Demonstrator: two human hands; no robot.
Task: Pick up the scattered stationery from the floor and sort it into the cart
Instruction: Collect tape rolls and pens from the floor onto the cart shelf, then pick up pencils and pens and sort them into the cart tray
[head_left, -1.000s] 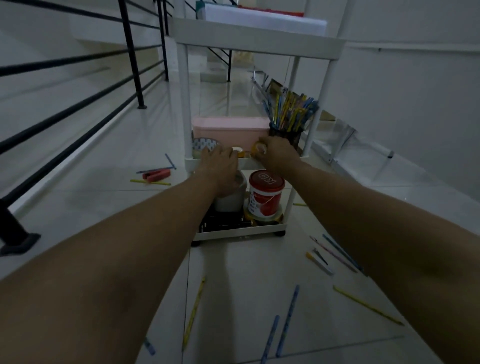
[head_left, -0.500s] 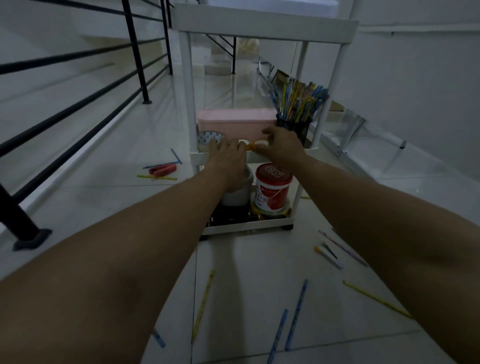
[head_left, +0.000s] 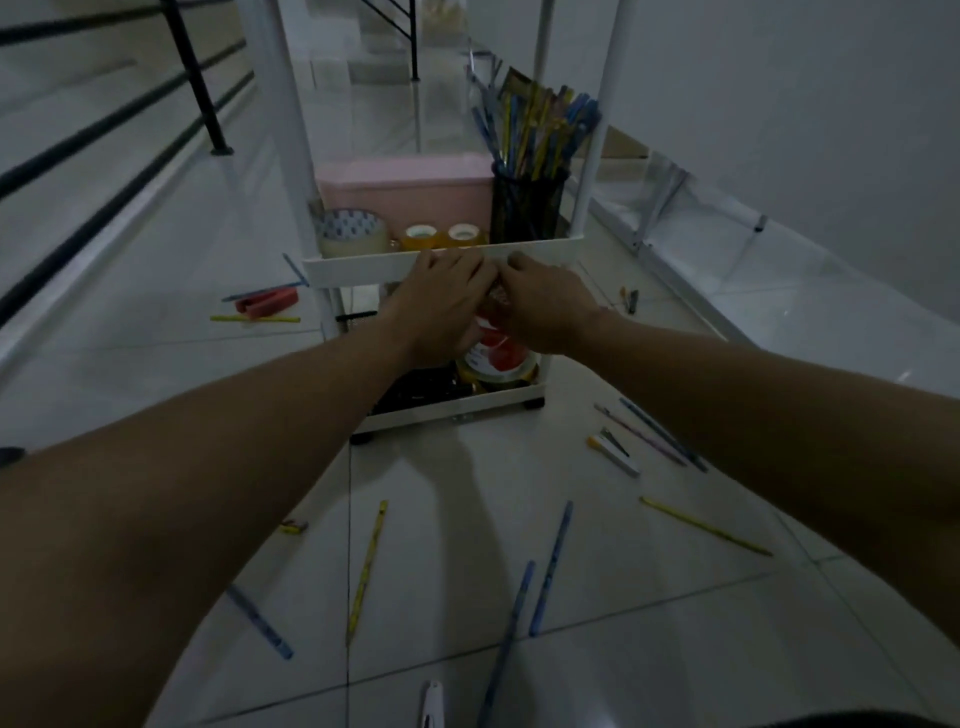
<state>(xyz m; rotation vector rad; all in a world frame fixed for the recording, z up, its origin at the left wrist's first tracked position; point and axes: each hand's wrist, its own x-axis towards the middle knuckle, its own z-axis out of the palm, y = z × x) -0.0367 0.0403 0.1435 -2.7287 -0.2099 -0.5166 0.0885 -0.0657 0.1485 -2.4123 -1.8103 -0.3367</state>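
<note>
Hands have dropped from the middle shelf of the white three-tier plastic cart (head_left: 363, 267) since a second ago: then our left hand (head_left: 441, 301) and right hand (head_left: 545, 306) were up among the tape rolls, and now both sit together just below the shelf's front lip, in front of the red-and-white labelled tub (head_left: 498, 353) on the bottom tier. Two small amber tape rolls (head_left: 441, 236) now lie side by side on the middle shelf, uncovered, beside the larger clear tape roll with a patterned core (head_left: 353, 231), the pale pink rectangular box (head_left: 405, 192) and the black mesh pen cup full of pencils (head_left: 527, 208). We read that as the tape being placed and the hands coming away.

Both hands have curled fingers pressed close to each other, and something small and glinting seems caught between them (we cannot tell what it is, or which hand really holds it).

Plenty is left on the white tiled floor (head_left: 467, 493): a yellow pencil (head_left: 366, 566) and two blue pencils (head_left: 550, 566) near our feet, another yellow pencil (head_left: 706, 526) to the right, a pale marker with a yellow tip (head_left: 615, 457) near the cart, and a red stapler-like block (head_left: 267, 302) to the left. By our judgement the sorting is well under way but far from finished.
</note>
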